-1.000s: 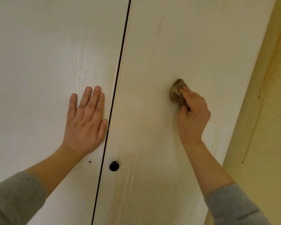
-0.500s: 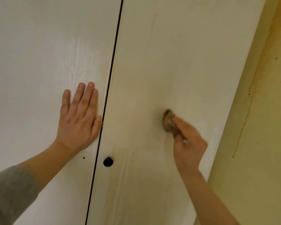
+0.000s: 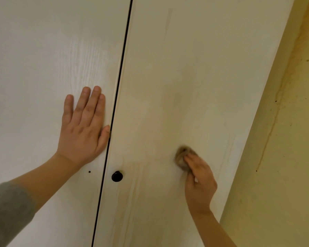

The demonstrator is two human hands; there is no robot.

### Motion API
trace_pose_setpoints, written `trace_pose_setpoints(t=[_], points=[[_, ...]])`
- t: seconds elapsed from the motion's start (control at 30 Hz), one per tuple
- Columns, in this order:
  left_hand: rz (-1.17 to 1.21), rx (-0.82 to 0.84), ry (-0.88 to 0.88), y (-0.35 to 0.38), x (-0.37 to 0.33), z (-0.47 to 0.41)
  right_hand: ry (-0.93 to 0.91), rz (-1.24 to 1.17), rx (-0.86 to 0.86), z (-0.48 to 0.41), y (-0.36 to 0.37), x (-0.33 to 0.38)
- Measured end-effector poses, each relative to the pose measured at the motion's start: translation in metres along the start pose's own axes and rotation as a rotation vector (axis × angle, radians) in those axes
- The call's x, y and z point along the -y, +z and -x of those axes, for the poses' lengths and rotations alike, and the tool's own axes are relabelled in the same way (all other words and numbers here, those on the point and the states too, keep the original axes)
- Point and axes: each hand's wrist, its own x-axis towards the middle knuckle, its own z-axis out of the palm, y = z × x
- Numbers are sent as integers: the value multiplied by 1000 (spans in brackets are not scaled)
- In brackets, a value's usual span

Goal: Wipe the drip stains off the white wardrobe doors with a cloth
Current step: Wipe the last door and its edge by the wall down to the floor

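Fingers (image 3: 193,162) pinch wadded brown cloth (image 3: 180,155); door (image 3: 168,86) white, wood-grained

**Person: dress and limbs as observed**

Two bare hands are recorded, the left hand (image 3: 82,132) and the right hand (image 3: 199,182). A plain grey sleeve (image 3: 9,211) of matte fabric is worn on the left arm, ending partway along the left forearm (image 3: 43,180). The right forearm (image 3: 216,230) is seen uncovered to the frame edge. Short nails are noted on the left fingers (image 3: 94,104).

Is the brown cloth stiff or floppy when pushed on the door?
Likely floppy: the cloth sits bunched into a wad under the right hand. Probably light, since fingers alone pin it to the upright door.
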Motion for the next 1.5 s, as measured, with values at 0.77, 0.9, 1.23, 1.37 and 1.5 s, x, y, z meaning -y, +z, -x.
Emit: trace_pose_setpoints(t=[0.77, 0.9, 1.23, 1.37, 1.5], points=[[-6, 13, -5, -1, -1, 0, 32, 9, 107, 1, -38, -22], [2, 16, -12, -3, -2, -1, -26, 92, -45, -81, -49, -34], [2, -1, -1, -2, -1, -1, 139, 74, -210, -45, -14, -45], [6, -1, -4, -3, -2, -1, 182, 40, 0, 13, -36, -48], [5, 8, -11, -4, -4, -1, 273, -42, -102, -30, -52, -44]])
